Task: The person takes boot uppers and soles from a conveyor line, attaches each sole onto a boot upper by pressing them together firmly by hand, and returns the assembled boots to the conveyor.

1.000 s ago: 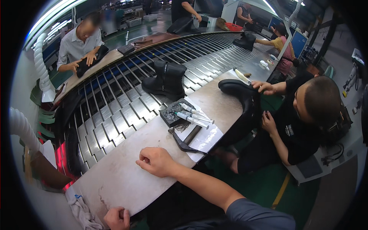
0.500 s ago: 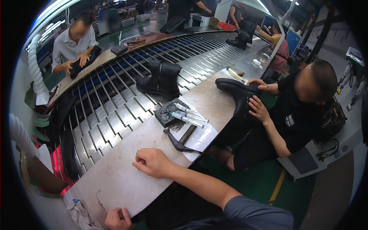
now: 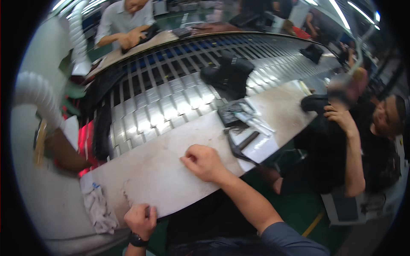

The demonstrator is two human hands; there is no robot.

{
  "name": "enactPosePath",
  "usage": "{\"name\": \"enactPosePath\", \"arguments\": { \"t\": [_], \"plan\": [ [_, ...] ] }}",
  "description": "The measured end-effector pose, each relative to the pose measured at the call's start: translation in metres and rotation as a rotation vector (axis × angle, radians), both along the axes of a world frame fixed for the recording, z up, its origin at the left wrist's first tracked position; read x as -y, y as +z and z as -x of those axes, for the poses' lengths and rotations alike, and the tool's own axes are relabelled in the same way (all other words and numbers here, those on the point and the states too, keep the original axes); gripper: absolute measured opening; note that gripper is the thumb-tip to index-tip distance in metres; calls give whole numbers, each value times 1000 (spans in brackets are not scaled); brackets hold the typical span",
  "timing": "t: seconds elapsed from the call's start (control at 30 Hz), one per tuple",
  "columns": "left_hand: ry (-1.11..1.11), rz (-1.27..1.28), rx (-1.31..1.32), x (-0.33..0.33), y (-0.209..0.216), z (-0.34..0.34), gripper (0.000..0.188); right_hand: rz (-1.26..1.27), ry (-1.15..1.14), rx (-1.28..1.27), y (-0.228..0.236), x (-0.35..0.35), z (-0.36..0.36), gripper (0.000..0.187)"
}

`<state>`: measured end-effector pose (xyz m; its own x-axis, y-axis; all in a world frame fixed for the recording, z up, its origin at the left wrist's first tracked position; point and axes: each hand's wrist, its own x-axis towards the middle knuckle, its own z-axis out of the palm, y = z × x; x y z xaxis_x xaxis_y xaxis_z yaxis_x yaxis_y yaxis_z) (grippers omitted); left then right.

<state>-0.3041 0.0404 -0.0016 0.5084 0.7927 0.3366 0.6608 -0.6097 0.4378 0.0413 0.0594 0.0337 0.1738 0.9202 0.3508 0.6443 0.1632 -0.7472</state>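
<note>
My right hand [image 3: 204, 162] rests on the worn metal worktable [image 3: 158, 170] with its fingers curled and nothing in it. My left hand [image 3: 141, 219], with a dark watch on the wrist, grips the table's near edge. A crumpled white rag [image 3: 100, 209] lies just left of my left hand. To the right of my right hand a black plier-like tool [image 3: 236, 149] lies on a white sheet [image 3: 258, 149]. Beyond it a dark grey block [image 3: 230, 113] carries several white tubes [image 3: 253, 120].
A slatted metal conveyor [image 3: 171, 98] runs behind the table with a pair of black boots [image 3: 228, 72] on it. A seated co-worker at the right holds a black boot [image 3: 316, 103]. Another person [image 3: 126, 17] works across the belt. A white ribbed hose [image 3: 38, 94] hangs at the left.
The view has swung so the table sits more to the right. My hands stay where they were. The co-worker has drawn the black boot off the table toward their lap.
</note>
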Motion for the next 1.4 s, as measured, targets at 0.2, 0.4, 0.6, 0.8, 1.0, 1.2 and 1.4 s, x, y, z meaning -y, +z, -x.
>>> {"name": "enactPosePath", "arguments": {
  "t": [0.2, 0.4, 0.6, 0.8, 1.0, 1.2, 1.4],
  "plan": [
    [-36, 406, 252, -31, 50, -33, 29, 8, 19, -48, -5, -3, 1, 18],
    [35, 14, 84, -166, 52, -75, 57, 31, -22, -48, -8, 2, -11, 18],
    [538, 147, -330, -338, -29, 13, 106, -28, 51, -71, -18, -5, -9, 22],
    [510, 128, -97, -381, -47, 56, 74, -102, 27, -62, -14, -7, 0, 25],
    [81, 285, 432, -263, 31, -73, 62, 30, -44, -197, -12, 8, -28, 31],
    [-237, -175, 258, -101, 86, -122, 92, -349, -38, -743, 27, -19, 8, 48],
    [-295, -183, 725, -74, 107, -137, 103, -348, 161, -286, 92, 15, 34, 40]
  ]
}}
